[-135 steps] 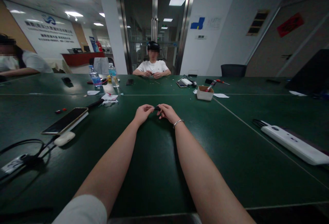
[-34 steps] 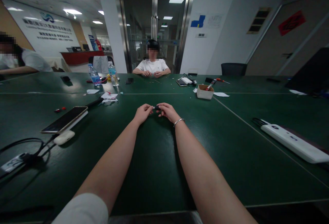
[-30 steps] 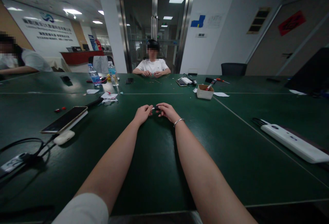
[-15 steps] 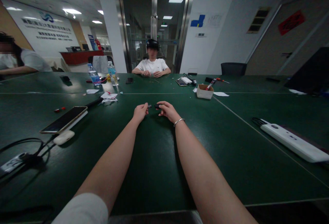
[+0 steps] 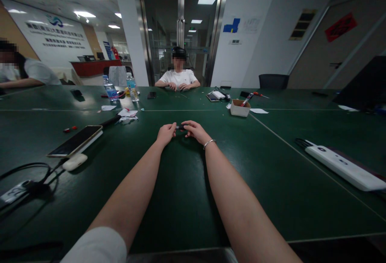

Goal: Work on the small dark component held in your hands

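Note:
My left hand (image 5: pixel 166 134) and my right hand (image 5: pixel 196 131) are close together over the middle of the green table (image 5: pixel 181 198). Between the fingertips lies a small dark, stick-like object (image 5: pixel 180 127), held level. Its left part looks greyish and is pinched by my left thumb and fingers. The black right part sits in the pinch of my right hand. The two parts now appear in line and touching, though fingers cover both ends. Its exact kind is too small to make out. A silver bracelet (image 5: pixel 209 144) circles my right wrist.
On the left lie a phone (image 5: pixel 75 140), a white rounded case (image 5: pixel 75 161) and cables (image 5: pixel 39 184). Two bottles (image 5: pixel 110 89) stand farther back. A small box (image 5: pixel 240 108) is at back right, a white power strip (image 5: pixel 343 166) at right. A person (image 5: pixel 178 77) sits opposite.
The gap between the greyish piece in my left hand and the black piece in my right hand has closed. My hands have come slightly nearer each other.

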### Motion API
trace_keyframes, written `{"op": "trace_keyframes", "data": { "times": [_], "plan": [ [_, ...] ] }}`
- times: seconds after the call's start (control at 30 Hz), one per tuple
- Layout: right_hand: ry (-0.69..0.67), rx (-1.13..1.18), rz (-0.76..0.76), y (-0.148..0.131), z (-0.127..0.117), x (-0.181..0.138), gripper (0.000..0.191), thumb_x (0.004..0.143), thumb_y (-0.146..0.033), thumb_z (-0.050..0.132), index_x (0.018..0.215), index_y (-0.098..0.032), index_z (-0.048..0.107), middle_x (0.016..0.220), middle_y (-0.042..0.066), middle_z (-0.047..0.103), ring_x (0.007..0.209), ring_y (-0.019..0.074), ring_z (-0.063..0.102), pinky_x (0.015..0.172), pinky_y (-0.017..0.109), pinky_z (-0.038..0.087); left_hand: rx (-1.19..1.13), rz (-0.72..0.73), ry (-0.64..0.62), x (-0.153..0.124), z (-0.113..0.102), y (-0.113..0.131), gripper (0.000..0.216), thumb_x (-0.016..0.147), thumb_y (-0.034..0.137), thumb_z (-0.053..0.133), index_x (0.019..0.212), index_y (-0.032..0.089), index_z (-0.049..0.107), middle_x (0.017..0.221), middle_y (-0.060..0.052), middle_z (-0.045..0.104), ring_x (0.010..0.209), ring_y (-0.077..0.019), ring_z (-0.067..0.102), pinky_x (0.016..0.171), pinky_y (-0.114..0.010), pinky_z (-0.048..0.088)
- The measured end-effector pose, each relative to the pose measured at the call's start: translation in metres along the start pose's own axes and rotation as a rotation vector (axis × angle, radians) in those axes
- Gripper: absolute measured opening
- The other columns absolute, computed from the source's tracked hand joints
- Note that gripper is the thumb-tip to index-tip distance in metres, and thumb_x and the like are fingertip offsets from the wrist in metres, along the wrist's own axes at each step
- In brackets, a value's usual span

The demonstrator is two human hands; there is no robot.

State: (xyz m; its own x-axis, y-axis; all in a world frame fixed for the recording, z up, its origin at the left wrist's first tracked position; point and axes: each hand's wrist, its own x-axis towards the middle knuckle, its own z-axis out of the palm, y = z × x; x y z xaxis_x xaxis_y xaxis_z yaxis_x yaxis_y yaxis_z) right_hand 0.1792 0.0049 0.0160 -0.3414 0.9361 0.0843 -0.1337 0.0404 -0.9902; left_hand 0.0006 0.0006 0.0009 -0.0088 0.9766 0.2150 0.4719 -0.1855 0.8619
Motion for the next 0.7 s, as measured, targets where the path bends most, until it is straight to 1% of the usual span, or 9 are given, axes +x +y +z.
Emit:
{"op": "trace_keyframes", "data": {
  "times": [0.2, 0.37, 0.47, 0.7],
  "plan": [
    [-0.007, 0.013, 0.003, 0.002, -0.001, 0.001, 0.020, 0.080, -0.015, 0.063, 0.100, -0.017, 0.063, 0.075, 0.001, 0.070, 0.043, 0.0036, 0.051, 0.052, 0.019, 0.056, 0.038, -0.005, 0.012, -0.003, -0.003, 0.007, 0.051, 0.083, 0.059, 0.038, 0.057, 0.019, 0.055, 0.051, -0.002, 0.058, 0.047, -0.0137, 0.052, 0.053, -0.026, 0.036],
    [-0.004, 0.025, -0.002, 0.003, -0.002, 0.001, 0.020, 0.078, -0.014, 0.066, 0.097, -0.017, 0.064, 0.075, 0.000, 0.069, 0.044, 0.0041, 0.051, 0.052, 0.020, 0.056, 0.071, -0.008, 0.025, -0.007, -0.004, 0.013, 0.052, 0.085, 0.058, 0.036, 0.055, 0.019, 0.054, 0.048, -0.001, 0.055, 0.046, -0.0139, 0.050, 0.053, -0.027, 0.035],
    [-0.004, 0.025, -0.006, 0.004, -0.002, 0.002, 0.018, 0.077, -0.013, 0.066, 0.094, -0.016, 0.064, 0.075, 0.000, 0.068, 0.044, 0.0036, 0.051, 0.051, 0.019, 0.055, 0.096, -0.017, 0.040, -0.009, -0.004, 0.016, 0.052, 0.086, 0.056, 0.035, 0.053, 0.020, 0.053, 0.047, -0.001, 0.054, 0.046, -0.0141, 0.050, 0.053, -0.027, 0.034],
    [-0.047, 0.017, -0.020, 0.006, -0.004, 0.003, 0.021, 0.075, -0.014, 0.068, 0.096, -0.016, 0.064, 0.075, -0.001, 0.066, 0.045, 0.0032, 0.051, 0.053, 0.019, 0.055, 0.116, -0.035, 0.036, -0.009, -0.005, 0.016, 0.054, 0.087, 0.056, 0.033, 0.051, 0.020, 0.052, 0.046, -0.001, 0.053, 0.045, -0.0141, 0.048, 0.052, -0.028, 0.033]
  ]
}}
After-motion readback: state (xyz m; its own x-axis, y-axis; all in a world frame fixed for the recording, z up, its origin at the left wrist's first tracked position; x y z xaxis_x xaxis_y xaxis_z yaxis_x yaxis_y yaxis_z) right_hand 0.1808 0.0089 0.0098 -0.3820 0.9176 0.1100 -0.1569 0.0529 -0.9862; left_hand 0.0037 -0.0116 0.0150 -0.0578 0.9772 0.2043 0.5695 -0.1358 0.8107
